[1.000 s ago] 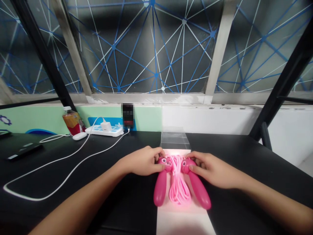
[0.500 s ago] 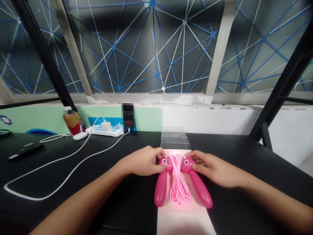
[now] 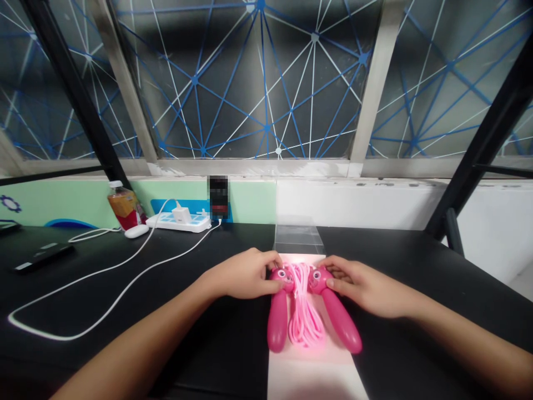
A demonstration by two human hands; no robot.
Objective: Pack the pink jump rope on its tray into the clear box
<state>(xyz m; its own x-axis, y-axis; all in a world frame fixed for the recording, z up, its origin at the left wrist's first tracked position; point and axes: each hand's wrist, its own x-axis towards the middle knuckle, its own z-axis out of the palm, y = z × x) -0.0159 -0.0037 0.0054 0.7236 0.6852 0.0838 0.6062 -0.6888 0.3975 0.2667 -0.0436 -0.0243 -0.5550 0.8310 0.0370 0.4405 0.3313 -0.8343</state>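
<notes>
Cupping the cartoon-faced tops of a pink skipping rope (image 3: 303, 316), the left hand (image 3: 245, 274) and the right hand (image 3: 362, 287) sit close together, fingers curled down over the handle heads, neither spread flat nor in a pinch; how firmly they press, I cannot tell. The left handle (image 3: 277, 328) and the right handle (image 3: 342, 321) splay toward 6 o'clock, with the looped pink cord (image 3: 305, 322) bunched between them. The rope lies on a pale strip (image 3: 310, 378) running across the black surface (image 3: 208, 339), and a clear plastic box (image 3: 298, 240) stands just beyond it at 12 o'clock. Toward 10 o'clock, a white power strip (image 3: 179, 223) sits against the wall with a white cable (image 3: 95, 272) looping over the surface, near a white mouse (image 3: 136, 231) and a bottle (image 3: 124, 207). A flat dark device (image 3: 44, 250) lies at 9 o'clock.
</notes>
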